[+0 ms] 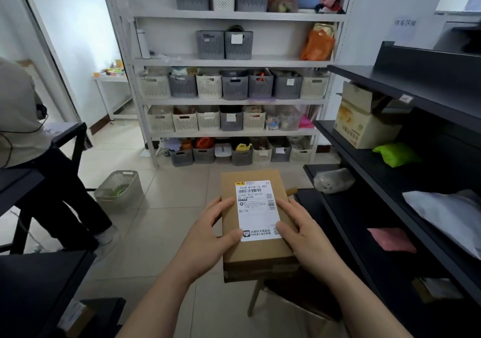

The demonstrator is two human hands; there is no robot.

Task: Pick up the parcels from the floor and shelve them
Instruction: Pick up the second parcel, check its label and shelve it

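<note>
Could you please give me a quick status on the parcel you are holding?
Left hand and right hand both gripping the cardboard parcel, label up. Not shelved yet; black shelf unit on the right. Nothing in the way.

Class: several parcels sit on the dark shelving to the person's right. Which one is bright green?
The green bag parcel, lying on the dark shelf just below the printed cardboard box; the others are grey, white and pink.
</note>
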